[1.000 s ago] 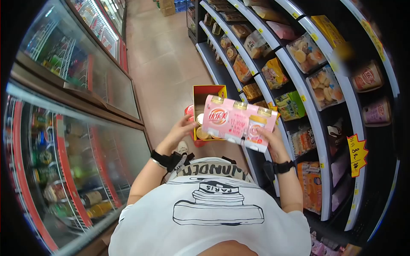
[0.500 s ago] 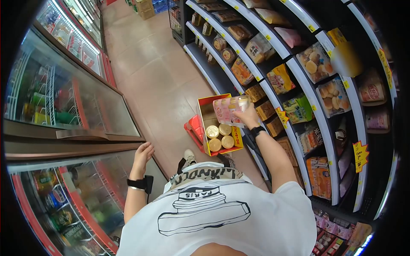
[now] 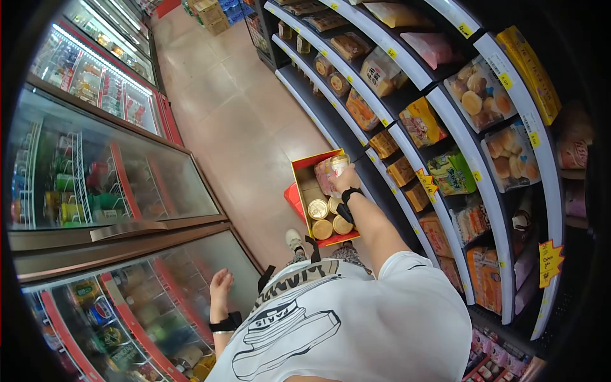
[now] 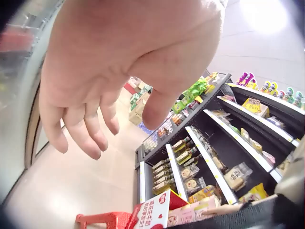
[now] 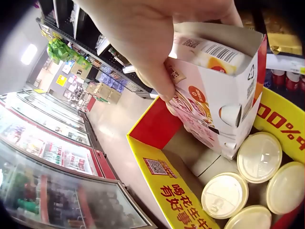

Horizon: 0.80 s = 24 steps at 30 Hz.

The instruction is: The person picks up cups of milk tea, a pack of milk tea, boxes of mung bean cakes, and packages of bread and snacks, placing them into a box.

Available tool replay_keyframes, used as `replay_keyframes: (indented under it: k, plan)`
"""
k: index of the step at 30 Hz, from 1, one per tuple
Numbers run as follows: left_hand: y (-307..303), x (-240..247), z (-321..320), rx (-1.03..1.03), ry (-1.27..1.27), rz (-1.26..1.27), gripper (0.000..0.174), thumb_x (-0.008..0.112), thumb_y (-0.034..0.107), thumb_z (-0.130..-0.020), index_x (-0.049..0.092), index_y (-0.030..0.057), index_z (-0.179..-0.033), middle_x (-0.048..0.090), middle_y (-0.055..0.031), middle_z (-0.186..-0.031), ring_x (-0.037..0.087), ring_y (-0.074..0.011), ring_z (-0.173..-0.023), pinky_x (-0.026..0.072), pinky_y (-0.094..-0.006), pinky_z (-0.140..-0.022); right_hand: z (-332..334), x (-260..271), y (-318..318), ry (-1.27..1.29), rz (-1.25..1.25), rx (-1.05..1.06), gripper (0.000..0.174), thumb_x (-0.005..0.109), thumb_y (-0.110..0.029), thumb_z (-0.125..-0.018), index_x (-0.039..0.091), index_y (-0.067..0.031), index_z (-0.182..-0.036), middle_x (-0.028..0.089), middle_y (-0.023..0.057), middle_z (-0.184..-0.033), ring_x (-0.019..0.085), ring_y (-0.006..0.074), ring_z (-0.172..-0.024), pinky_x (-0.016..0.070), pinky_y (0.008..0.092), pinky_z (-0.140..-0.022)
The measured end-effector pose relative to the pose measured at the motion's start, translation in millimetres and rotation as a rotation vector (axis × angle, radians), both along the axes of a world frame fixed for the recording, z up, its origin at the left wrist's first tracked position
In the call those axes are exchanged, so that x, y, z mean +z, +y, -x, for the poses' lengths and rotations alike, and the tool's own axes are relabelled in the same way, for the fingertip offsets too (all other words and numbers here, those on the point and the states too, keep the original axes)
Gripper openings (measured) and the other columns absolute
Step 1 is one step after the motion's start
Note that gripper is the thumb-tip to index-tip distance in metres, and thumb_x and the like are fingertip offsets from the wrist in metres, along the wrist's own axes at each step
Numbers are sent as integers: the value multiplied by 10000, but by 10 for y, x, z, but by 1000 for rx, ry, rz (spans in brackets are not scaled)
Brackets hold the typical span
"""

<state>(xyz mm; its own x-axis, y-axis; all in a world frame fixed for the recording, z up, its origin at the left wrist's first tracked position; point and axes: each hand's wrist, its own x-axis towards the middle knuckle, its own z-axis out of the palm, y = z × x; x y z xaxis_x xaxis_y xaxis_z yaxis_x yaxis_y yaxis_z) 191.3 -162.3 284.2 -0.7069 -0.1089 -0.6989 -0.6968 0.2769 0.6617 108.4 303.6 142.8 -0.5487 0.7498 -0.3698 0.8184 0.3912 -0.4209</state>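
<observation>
In the head view the right hand [image 3: 347,180] grips a pink and white carton of cups [image 3: 326,176] inside the far end of a yellow and red box [image 3: 298,188]. The right wrist view shows that hand's thumb on the near side of the carton [image 5: 214,102], which stands tilted in the box [image 5: 150,179]. Several gold-lidded cups [image 5: 225,194] sit beside it. Away from the box, near the fridge door, the left hand [image 3: 221,290] hangs with loosely bent fingers and holds nothing; its fingers [image 4: 86,126] point downward in the left wrist view.
Glass-door fridges [image 3: 108,165] line the left side. Curved shelves [image 3: 407,149] of packaged snacks stand at the right. A red plastic stool [image 3: 294,198] is under the box. Cardboard cartons [image 3: 209,14] stand at the far end of the tiled aisle [image 3: 229,108].
The carton went from both hands into the box, held by the right hand alone. My left hand let go and moved away toward the fridge. The head view has turned.
</observation>
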Motion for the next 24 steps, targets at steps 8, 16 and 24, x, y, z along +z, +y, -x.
replay_keyframes:
  k: [8, 16, 24]
  plan:
    - [215, 317, -81, -95, 39, 67, 401, 617, 252, -833, 522, 51, -1166, 584, -14, -987, 543, -111, -874, 388, -240, -731, -17, -240, 52, -49, -1, 19, 745, 814, -302, -522, 392, -20, -1068, 593, 189, -998, 598, 308, -923, 484, 380, -778]
    - [544, 416, 398, -337, 201, -27, 342, 589, 144, -852, 512, 18, -1160, 586, -69, -1028, 544, -147, -936, 430, -269, -845, -310, -233, 38, 78, 30, 184, 652, 732, -328, -662, 373, 17, -1084, 501, 224, -1062, 534, 360, -972, 464, 415, -824]
    - [1567, 480, 965, -667, 252, -108, 334, 581, 125, -851, 515, 7, -1156, 586, -96, -1048, 554, -166, -937, 447, -280, -838, -1383, 702, 413, 408, 149, 141, 760, 711, -282, -656, 346, 64, -1226, 514, 267, -1070, 516, 384, -1018, 439, 423, -848]
